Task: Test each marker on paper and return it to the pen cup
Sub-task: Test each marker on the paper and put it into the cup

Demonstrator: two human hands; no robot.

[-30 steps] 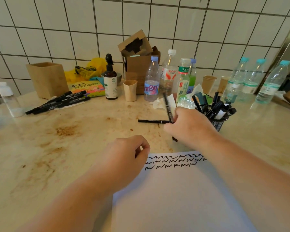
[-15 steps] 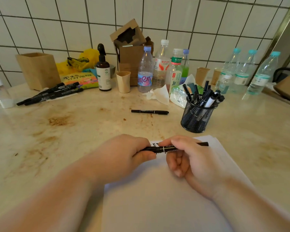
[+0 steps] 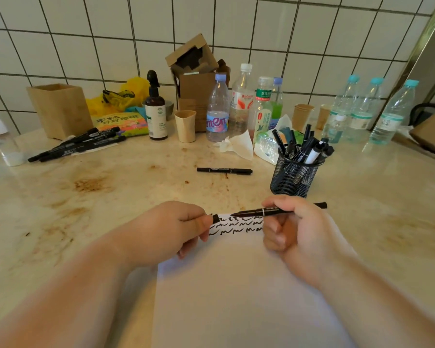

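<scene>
My right hand (image 3: 294,232) grips a black marker (image 3: 276,210) that lies level, its bare tip pointing left above the white paper (image 3: 236,285). My left hand (image 3: 176,229) pinches the marker's black cap (image 3: 215,218), a short gap away from the tip. Rows of black squiggles (image 3: 236,224) run across the paper's far edge between my hands. Just beyond my right hand stands the black mesh pen cup (image 3: 293,177) with several markers in it. One black marker (image 3: 224,170) lies alone on the counter behind the paper.
A pile of black markers (image 3: 78,145) lies at the far left by a wooden box (image 3: 60,109). Bottles (image 3: 241,104), paper cups (image 3: 185,125), a cardboard box (image 3: 194,79) and crumpled tissue (image 3: 239,145) line the tiled wall. The marble counter (image 3: 98,202) is stained.
My right hand brought a marker from the pen cup down over the paper. My left hand took hold of its cap and has now pulled the cap off to the left.
</scene>
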